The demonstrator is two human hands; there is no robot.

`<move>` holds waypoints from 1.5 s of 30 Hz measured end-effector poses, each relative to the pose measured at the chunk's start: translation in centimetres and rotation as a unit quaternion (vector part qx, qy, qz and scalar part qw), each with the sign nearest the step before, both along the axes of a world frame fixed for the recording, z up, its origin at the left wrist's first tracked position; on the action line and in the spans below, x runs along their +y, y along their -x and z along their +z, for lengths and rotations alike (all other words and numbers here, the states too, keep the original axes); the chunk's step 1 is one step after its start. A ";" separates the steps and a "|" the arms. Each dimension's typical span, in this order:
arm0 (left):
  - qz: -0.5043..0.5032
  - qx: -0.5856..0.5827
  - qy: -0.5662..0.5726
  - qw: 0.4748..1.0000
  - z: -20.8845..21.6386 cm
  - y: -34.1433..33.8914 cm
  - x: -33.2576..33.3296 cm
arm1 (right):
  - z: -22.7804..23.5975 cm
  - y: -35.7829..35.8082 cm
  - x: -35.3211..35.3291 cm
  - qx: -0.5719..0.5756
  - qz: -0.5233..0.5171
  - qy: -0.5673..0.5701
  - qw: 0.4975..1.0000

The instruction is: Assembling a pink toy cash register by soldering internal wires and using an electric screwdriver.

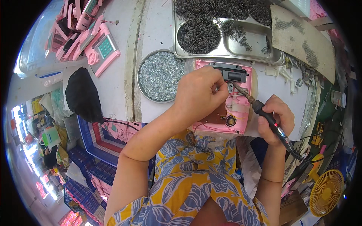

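Observation:
A pink plastic housing (pixel 241 120) lies open on the bench in front of me, with a brown board (pixel 215 119), a small round black part (pixel 230 120) and thin wires inside. A black rectangular part (pixel 233 73) sits across its far end. My right hand (pixel 279 117) holds a soldering iron (pixel 260 107) by its black handle, with the tip slanting into the housing just below the black part. Over the housing's left side, my left hand (pixel 201 92) is closed, thumb and forefinger pinched close to the iron's tip. Whatever those fingers hold is hidden.
A round tin of small silvery metal pieces (pixel 160 77) stands left of the housing. Behind is a metal tray (pixel 250 43) heaped with dark springs. Pink devices (pixel 102 51) pile up at far left, near a black cloth-covered object (pixel 83 94). A yellow fan (pixel 327 193) is at lower right.

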State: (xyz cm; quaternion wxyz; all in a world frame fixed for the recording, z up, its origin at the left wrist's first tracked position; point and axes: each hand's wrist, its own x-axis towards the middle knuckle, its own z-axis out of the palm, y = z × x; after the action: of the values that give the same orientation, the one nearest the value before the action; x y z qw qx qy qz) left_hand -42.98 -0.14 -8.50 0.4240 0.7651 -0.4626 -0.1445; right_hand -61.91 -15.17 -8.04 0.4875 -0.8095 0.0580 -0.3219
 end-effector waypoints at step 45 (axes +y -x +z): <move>0.037 -0.097 0.035 0.994 -1.0 1.0 -0.2 | 0.5 2.9 -0.6 -0.007 -0.051 -0.070 0.996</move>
State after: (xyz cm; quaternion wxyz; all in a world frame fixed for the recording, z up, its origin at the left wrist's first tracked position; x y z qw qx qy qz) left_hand -44.01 -0.33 -9.47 0.4090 0.7766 -0.4777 -0.0379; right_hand -64.77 -15.80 -7.58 0.5266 -0.7668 0.1182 -0.3474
